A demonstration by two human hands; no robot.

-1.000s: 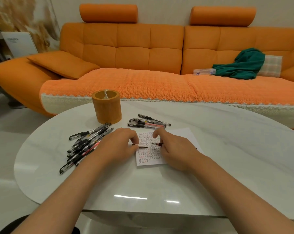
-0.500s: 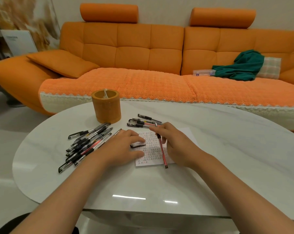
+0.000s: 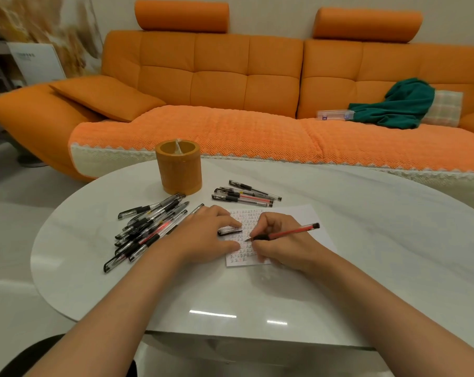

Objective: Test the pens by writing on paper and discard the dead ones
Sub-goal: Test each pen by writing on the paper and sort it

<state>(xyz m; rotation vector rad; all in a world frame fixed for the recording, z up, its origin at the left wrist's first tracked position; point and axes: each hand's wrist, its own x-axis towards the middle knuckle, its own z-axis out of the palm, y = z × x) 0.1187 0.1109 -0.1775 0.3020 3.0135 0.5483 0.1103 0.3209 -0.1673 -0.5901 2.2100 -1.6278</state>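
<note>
A loose pile of pens (image 3: pixel 151 227) lies just outside the left hand (image 3: pixel 203 235), most of them slanting away from the person. An orange cup (image 3: pixel 179 170) stands beyond the pile, well apart from both hands. The left hand lies palm down with its fingers on the near left part of the paper (image 3: pixel 306 216). A black pen cap (image 3: pixel 229 230) shows between its fingers and thumb, and it looks pinched there.

The two hands are close together over the sheet, almost touching. The right hand (image 3: pixel 282 240) is closed round a red pen (image 3: pixel 284 233) in a writing grip. The pen's long axis runs from its tip, set on the paper just beside the left thumb, up and out to the right past the right knuckles. So the tip points toward the left hand and the tail points away from it. The sheet under the tip is already filled with rows of small marks, and I cannot tell whether this pen is leaving ink.

A smaller group of pens (image 3: pixel 246 193) lies beyond both hands, lengthwise across, a little nearer the right hand. The white desk (image 3: pixel 366 240) stretches on to the right of that hand.

In my judgement the test stroke is the step in hand. The right hand does the work and the left steadies the sheet, and the pen's cap sits right next to the tip.
</note>
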